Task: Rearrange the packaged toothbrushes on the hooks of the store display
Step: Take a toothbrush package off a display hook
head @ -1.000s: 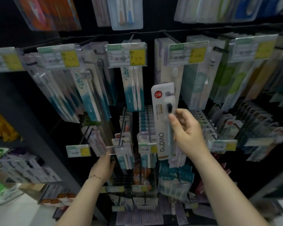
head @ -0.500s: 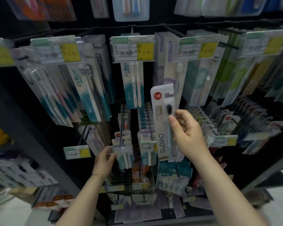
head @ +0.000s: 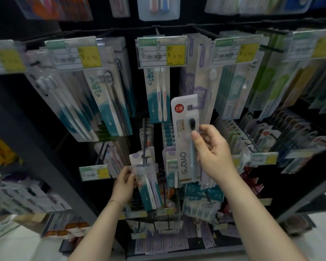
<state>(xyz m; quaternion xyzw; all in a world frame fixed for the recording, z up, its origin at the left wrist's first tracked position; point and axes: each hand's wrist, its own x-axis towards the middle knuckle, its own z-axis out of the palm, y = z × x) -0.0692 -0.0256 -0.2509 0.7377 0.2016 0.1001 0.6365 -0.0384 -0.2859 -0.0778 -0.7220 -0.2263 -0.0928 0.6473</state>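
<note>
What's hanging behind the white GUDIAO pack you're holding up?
The right hand holds the GUDIAO pack in front of the display. Past its left edge a hooked row of teal-topped packs shows, and above it a purple-and-white pack. Whatever hangs directly behind is covered.

— How many yellow-patched price tags (head: 161, 52) hang along the upper row?
— Five, from left edge to right edge.
— Grips?
— Two: the left grip (head: 124, 183) with one clear tag holder (head: 144, 167), the right grip (head: 213, 153) with one white GUDIAO pack (head: 183, 140), one brush inside.
— The Cnice pack (head: 158, 95) at centre?
— Two brushes. The top-centre blister pack (head: 158, 8) has two as well.
</note>
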